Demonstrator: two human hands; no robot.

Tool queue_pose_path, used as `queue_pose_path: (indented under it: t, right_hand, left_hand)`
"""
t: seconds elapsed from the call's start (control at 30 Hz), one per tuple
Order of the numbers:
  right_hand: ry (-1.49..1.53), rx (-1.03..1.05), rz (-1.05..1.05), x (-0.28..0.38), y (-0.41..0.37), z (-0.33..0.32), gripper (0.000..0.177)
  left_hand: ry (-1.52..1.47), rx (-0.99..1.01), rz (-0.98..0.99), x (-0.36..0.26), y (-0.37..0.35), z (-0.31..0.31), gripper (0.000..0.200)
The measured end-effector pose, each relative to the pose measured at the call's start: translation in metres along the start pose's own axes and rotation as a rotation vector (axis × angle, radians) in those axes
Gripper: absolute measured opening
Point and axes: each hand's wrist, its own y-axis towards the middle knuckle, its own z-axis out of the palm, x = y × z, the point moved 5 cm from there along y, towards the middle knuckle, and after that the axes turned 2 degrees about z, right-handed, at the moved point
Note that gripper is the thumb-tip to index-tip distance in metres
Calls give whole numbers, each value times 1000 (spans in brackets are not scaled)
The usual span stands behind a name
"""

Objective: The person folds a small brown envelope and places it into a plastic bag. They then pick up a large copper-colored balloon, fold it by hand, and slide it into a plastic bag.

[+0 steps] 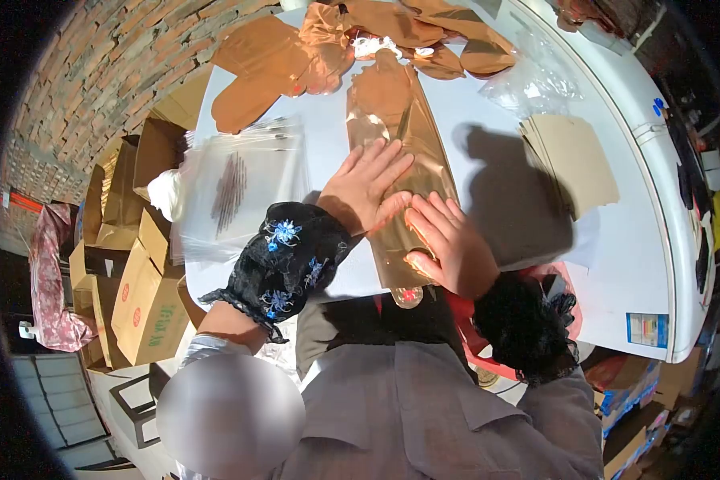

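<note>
A long tan stocking in a shiny clear bag (412, 144) lies lengthwise on the white table (640, 264). My left hand (366, 188) rests flat on its near part, fingers spread. My right hand (448, 244) lies beside it, pressing the bag's lower right edge, fingers together and slightly curled. Both wrists wear black lace sleeve covers, the left one with blue flowers.
A stack of clear plastic bags (240, 188) sits at the left. More tan stockings (352, 44) pile up at the far end. Brown card inserts (572, 160) lie at the right. Cardboard boxes (140, 300) stand left of the table by a brick wall.
</note>
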Motion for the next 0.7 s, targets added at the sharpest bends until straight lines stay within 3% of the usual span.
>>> queue_pose_path:
  t: [0.23,0.37,0.6,0.67,0.7]
  right_hand:
    - [23,150,-96,-18,39,-44,69]
    - [80,192,-182,-69,81,-21,70]
    - [-241,19,-262,-153,147,4,65]
    - [-273,-117,-329,-143,164,-5,61]
    - [-186,-81,-375,-128,171,-5,62]
  left_hand:
    - [-19,-13,2,-4,0,-5,63]
    - [-39,13,-13,-2,3,-6,63]
    - [-119,44,-62,-4,2,-9,65]
    - [-128,46,-79,-4,1,-7,66]
    - [-137,46,-89,-3,1,-5,66]
